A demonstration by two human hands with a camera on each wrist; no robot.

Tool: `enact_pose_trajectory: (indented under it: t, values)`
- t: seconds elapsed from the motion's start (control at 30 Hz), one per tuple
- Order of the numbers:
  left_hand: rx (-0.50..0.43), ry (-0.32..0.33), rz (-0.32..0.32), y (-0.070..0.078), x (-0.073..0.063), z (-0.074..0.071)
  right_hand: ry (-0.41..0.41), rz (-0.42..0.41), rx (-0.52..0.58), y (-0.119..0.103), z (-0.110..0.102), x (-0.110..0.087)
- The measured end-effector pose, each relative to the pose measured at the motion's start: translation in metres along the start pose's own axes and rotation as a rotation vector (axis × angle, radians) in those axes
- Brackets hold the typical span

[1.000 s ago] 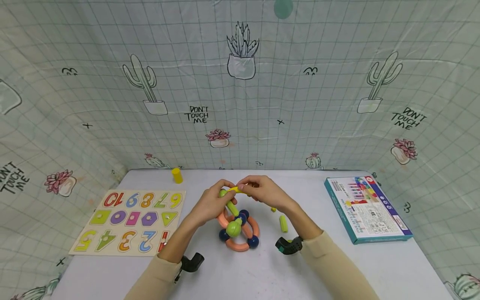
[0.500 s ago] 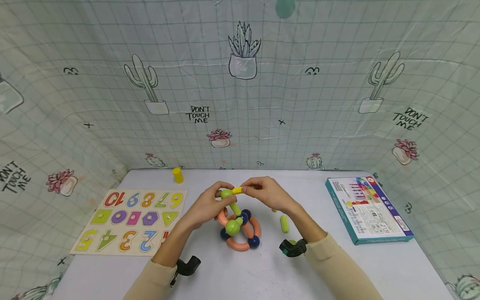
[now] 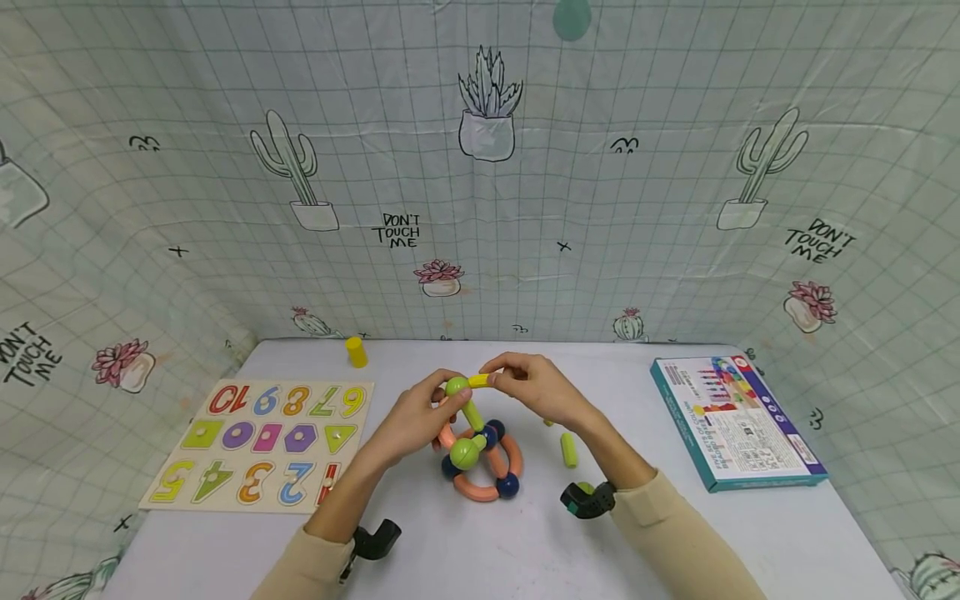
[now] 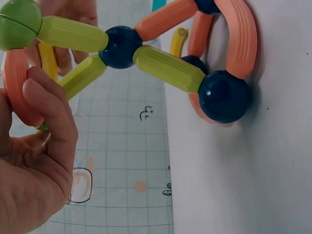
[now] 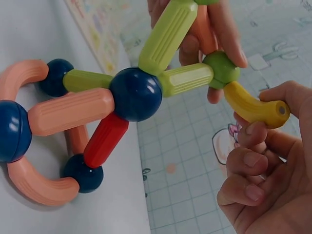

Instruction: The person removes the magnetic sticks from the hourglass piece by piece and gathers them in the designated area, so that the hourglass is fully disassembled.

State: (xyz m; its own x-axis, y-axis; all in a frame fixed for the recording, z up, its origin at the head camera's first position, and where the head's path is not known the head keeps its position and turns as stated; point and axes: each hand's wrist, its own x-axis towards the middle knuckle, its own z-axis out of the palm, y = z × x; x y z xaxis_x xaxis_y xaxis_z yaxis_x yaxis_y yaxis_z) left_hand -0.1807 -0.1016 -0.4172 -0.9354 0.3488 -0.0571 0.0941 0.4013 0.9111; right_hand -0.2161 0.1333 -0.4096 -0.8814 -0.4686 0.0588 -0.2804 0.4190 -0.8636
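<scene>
A magnetic rod-and-ball structure stands on the table, with navy balls (image 5: 135, 94), salmon rods (image 5: 70, 111), lime rods (image 4: 168, 68) and a red rod (image 5: 106, 140). My left hand (image 3: 412, 421) grips a salmon curved rod (image 4: 18, 85) near the structure's raised green ball (image 5: 222, 69). Between thumb and fingers, my right hand (image 3: 536, 390) pinches a yellow curved rod (image 5: 257, 108). One end of that rod meets the green ball; its other end, with a grey magnet dot, faces outward. Another green ball (image 3: 464, 454) tops a lime rod nearer my body.
A wooden number-and-shape puzzle board (image 3: 258, 443) lies at left, with a yellow cylinder (image 3: 356, 352) behind it. On the right lies a teal-edged toy box (image 3: 738, 422). A loose lime rod (image 3: 569, 450) and a green piece (image 3: 586, 487) lie near my right forearm.
My left fingers have shifted, exposing more of the raised green ball. The yellow rod has turned slightly and shows more plainly at that ball's right side. The structure's base stays in place.
</scene>
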Motion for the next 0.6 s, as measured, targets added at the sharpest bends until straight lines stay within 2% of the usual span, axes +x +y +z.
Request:
enact_pose_trajectory:
  t: [0.3,0.5,0.6]
  values:
    - [0.000,-0.024,0.003,0.0030,0.0000,-0.0008,-0.107,-0.015,0.054,-0.0012,-0.0018,-0.0005]
    - [0.010,-0.031,0.008,0.0037,-0.0001,-0.0013,-0.138,-0.030,0.096,0.0026,-0.0008,0.0003]
    - [0.014,-0.031,0.009,0.0036,-0.0003,-0.0018,-0.138,-0.055,0.083,0.0044,0.0004,0.0008]
